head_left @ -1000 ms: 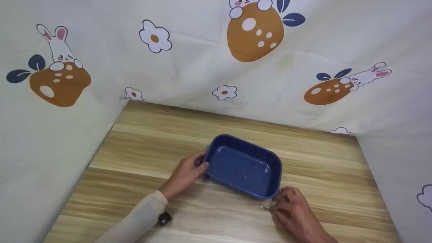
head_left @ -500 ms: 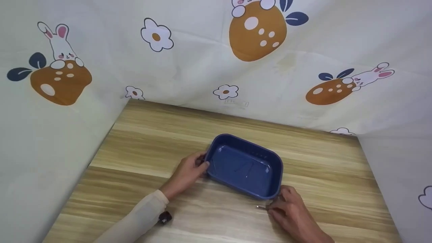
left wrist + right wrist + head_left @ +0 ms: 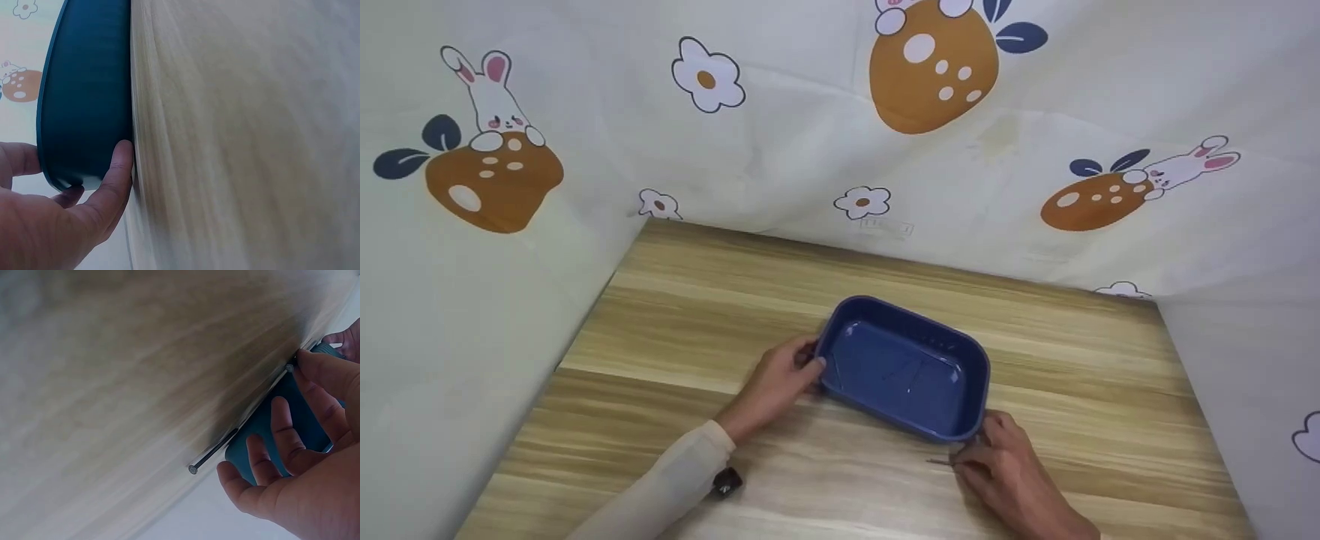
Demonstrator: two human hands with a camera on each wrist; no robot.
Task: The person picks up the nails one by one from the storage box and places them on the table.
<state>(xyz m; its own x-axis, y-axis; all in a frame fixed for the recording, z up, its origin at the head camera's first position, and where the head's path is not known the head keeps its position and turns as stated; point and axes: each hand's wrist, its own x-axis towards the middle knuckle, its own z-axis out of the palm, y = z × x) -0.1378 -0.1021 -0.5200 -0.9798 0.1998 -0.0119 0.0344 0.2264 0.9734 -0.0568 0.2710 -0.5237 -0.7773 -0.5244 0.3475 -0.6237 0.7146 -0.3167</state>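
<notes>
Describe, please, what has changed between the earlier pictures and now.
The right hand moved slightly left beside the near edge of the tray, bringing the pinched nail with it. Nothing was visibly newly taken or let go. The left hand still holds the tray, which stayed in place.

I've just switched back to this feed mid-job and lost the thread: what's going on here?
A person is working at a wood-grained table with a blue tray. The left hand grips the tray's left end; the right hand, by its near right corner, pinches what looks like a nail just outside it. Another nail lies on the table beside the tray. Inside are a few thin dark pieces, too fine to identify.
</notes>
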